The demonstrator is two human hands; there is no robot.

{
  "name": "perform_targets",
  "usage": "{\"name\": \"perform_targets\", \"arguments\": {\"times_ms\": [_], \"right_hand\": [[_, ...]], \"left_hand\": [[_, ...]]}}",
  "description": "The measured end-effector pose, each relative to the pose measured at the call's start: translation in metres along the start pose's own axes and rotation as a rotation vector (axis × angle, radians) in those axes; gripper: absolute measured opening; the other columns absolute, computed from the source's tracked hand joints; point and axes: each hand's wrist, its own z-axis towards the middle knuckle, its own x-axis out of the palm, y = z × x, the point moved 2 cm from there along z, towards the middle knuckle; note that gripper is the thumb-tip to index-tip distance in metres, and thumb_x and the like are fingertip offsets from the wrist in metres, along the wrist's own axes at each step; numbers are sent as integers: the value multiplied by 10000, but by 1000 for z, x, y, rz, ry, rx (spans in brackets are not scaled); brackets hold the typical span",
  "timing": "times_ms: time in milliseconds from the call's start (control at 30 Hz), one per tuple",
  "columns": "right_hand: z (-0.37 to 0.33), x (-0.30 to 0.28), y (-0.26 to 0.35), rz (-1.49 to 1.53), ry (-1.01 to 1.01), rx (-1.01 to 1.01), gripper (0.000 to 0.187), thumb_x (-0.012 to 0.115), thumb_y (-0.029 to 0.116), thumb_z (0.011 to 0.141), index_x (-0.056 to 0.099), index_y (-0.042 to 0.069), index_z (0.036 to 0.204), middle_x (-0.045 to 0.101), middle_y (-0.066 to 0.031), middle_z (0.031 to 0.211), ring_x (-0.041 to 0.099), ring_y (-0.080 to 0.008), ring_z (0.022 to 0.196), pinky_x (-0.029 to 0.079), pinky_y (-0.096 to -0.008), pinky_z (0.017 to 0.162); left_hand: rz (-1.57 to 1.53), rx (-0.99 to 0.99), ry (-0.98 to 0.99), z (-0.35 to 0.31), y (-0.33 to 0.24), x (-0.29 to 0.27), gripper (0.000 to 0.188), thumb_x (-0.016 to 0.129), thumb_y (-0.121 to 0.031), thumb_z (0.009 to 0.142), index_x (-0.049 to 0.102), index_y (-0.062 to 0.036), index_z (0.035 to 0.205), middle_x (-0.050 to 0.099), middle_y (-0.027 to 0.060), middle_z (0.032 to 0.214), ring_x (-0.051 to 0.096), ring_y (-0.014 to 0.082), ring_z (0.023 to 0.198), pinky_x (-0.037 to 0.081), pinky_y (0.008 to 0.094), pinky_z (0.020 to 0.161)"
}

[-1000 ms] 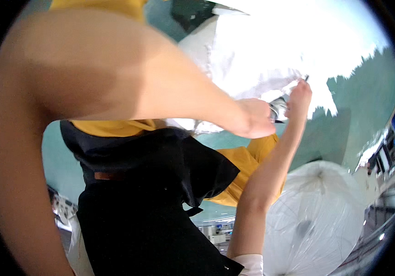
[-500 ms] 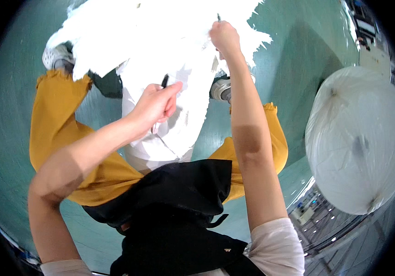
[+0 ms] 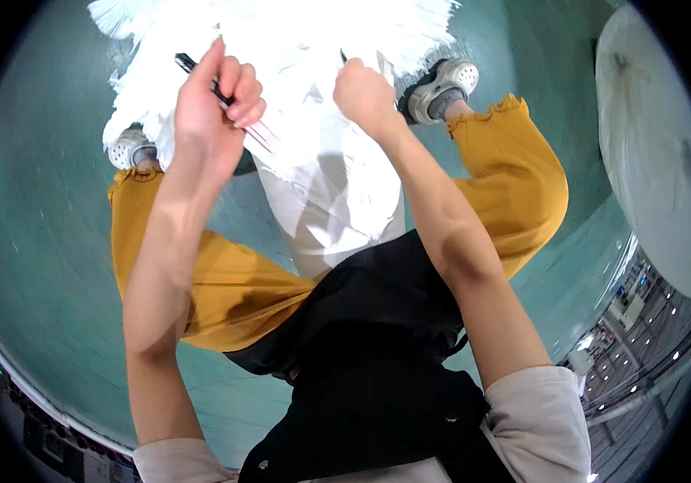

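My left hand is closed around a slim black-handled tool. Thin pale prongs show below the fingers; its exact kind is unclear. To the right, my right hand is a closed fist over white material, with a small dark tip sticking out above it. The rest of what it grips is hidden. Both hands are over a bright white, ragged-edged mass that looks like torn or shredded sheet. Nearer me, between my legs, lies a smoother white bundle, partly in shadow.
My feet in pale clogs stand on either side of the white material, on a green floor. A large, white, plastic-covered rounded thing stands at the right. Metal framing and lights show at the lower right.
My left hand has moved up and left, turning palm-inward with the black-handled tool. My right hand has come down, nearer the left. The view has shifted.
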Motion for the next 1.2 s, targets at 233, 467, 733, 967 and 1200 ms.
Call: {"name": "perform_targets", "arguments": {"times_ms": [233, 467, 733, 967, 1200], "right_hand": [[-83, 19, -14, 14, 127, 19, 183, 453, 114, 810, 490, -50, 884, 632, -256, 758, 631, -418, 741, 499, -477, 692], [-196, 47, -50, 47, 247, 59, 182, 420, 163, 876, 443, -12, 921, 618, -231, 698, 614, -414, 651, 479, -518, 608], [-258, 23, -75, 173, 383, 142, 239, 456, 204, 903, 456, -19, 820, 576, -262, 640, 574, -462, 629, 451, -544, 606], [-71, -8, -39, 335, -72, -62, 299, 442, 239, 909, 476, -52, 851, 577, -286, 639, 591, -456, 633, 466, -529, 617], [81, -8, 12, 216, -173, -96, 321, 464, 260, 864, 571, -43, 861, 628, -276, 809, 611, -444, 788, 485, -493, 733]], "left_hand": [[47, 109, 123, 9, -18, -1, 385, 328, -232, 994, 308, -100, 633, 299, 1, 604, 252, 96, 515, 246, 244, 492], [728, 336, 77, 51, -8, -18, 389, 365, -289, 981, 626, -13, 898, 641, 117, 842, 554, 137, 669, 470, 258, 608], [1481, 914, -37, 138, 47, -18, 385, 457, -283, 936, 575, 8, 1158, 577, 162, 1173, 550, 291, 1070, 424, 393, 915], [1957, 417, -141, 154, 47, -8, 290, 487, -205, 909, 598, 3, 1078, 569, 174, 1096, 543, 309, 937, 427, 412, 822], [1754, 1140, -198, 152, 55, -44, 184, 513, -169, 857, 598, -19, 924, 579, 155, 852, 515, 345, 870, 408, 405, 823]]}}
